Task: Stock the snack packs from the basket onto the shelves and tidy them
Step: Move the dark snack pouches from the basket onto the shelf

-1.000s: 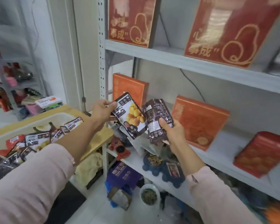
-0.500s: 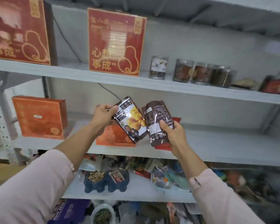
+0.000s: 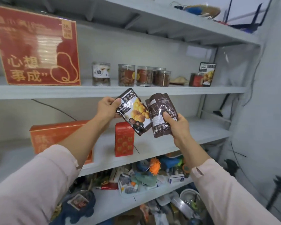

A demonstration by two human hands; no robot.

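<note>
Raised closer to the jar shelf, left hand gripping yellow-print pack, right hand gripping brown pack

Clear jars stand right of a big red box.

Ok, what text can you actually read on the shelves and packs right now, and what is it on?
"心想事成" on the big red box, gold letters; its smaller print is blurred.
White-label jar: one large character, unclear.
Yellow-picture pack and brown pack: print too small.
Orange box and small red box: blurred.
</note>
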